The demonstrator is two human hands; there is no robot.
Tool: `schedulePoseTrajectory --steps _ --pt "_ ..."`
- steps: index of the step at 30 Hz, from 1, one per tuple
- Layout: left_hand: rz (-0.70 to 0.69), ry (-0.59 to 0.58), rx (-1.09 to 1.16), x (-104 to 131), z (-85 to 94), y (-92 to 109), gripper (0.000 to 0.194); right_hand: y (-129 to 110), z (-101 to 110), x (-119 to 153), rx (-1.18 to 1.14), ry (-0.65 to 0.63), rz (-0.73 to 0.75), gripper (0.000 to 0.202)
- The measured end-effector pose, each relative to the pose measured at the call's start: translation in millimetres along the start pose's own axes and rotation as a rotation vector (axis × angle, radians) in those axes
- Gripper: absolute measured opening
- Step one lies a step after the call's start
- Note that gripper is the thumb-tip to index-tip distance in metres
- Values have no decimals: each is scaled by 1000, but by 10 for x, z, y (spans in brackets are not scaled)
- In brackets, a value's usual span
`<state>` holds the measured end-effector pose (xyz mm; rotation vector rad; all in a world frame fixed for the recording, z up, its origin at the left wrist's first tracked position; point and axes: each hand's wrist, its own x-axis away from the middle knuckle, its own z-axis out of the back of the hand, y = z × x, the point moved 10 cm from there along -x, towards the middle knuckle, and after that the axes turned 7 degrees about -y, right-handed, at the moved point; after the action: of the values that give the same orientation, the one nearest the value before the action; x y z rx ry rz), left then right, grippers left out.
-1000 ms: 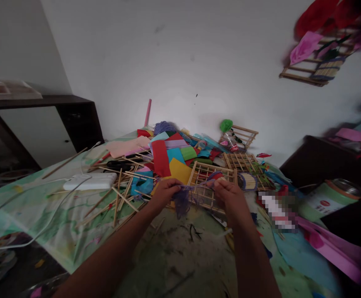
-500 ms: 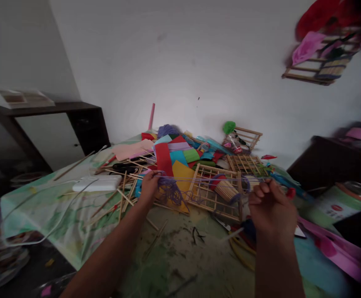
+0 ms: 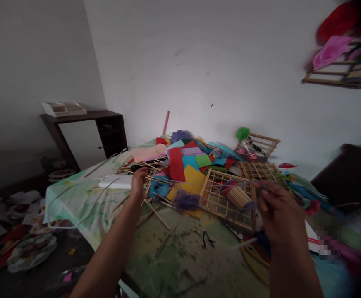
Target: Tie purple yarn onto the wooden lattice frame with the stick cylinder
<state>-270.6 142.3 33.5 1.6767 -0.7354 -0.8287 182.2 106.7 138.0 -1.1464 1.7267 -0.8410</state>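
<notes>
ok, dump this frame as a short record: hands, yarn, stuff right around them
left hand: fingers closed on purple strand
right hand: pinching purple strand, fingertips blurred
strand path: stretched between both hands, across the view of the stick frame
yarn tangle: over yellow paper
stick cylinder: tilted, at stick frame
power strip: white, beside left hand in view

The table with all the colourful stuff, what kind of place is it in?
Probably a craft corner, perhaps in a home or small workroom: coloured sheets, a tangle of purple yarn and loose wooden sticks lie spread over the table.
</notes>
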Motion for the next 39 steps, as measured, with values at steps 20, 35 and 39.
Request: schedulePoseTrajectory --steps 20,35,39 --pt "-149 -1372 -36 1684 -2735 793 25 247 -427 211 316 -415 -266 35" --pt "-247 -1279 -232 1465 -2674 776 13 119 -291 27 833 -344 -28 18" --pt "-279 -1271 -277 1458 -2643 800 16 128 -243 0 771 -297 -25 21"
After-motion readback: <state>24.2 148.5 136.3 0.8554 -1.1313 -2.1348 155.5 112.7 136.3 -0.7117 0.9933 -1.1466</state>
